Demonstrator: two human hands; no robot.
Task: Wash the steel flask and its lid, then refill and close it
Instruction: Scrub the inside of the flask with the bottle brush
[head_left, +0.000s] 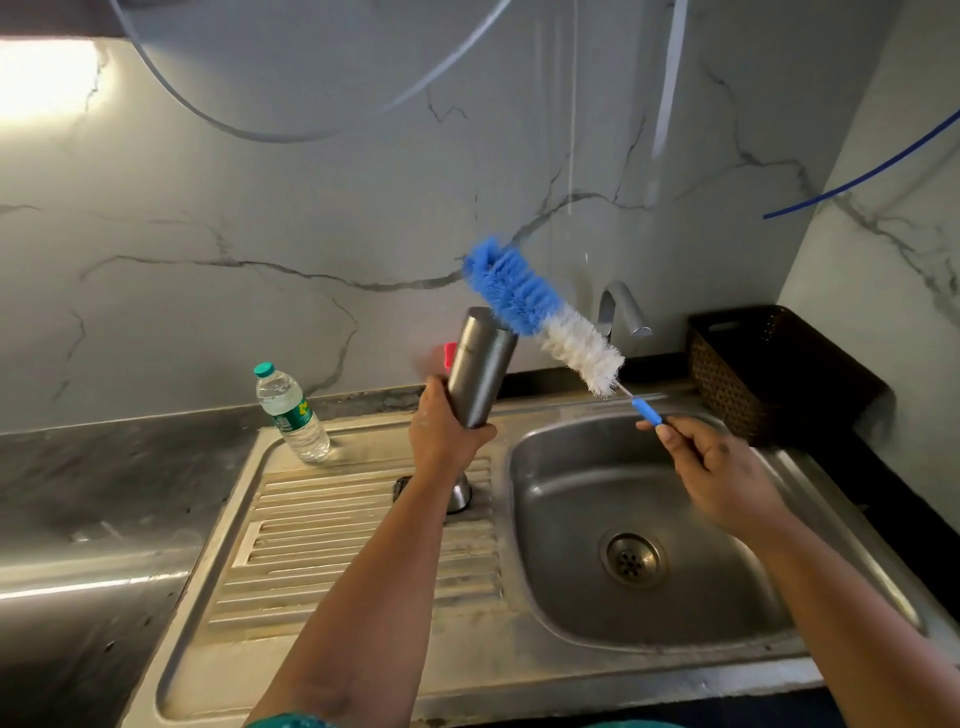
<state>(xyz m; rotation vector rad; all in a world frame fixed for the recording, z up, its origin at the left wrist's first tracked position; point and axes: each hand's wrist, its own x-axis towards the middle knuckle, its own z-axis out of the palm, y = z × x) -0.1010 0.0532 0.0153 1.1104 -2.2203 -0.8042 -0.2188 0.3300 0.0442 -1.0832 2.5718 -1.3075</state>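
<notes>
Flask and brush raised over the sink

My left hand grips the steel flask; my right hand pinches the bottle brush handle, bristles beside the flask mouth.

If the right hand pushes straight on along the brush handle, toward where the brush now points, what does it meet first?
Probably the steel flask. The right hand holds the bottle brush aimed up-left, and the bristles already overlap the flask's top, held by the left hand. Depth is unclear, so the brush could pass behind it toward the wall.
</notes>
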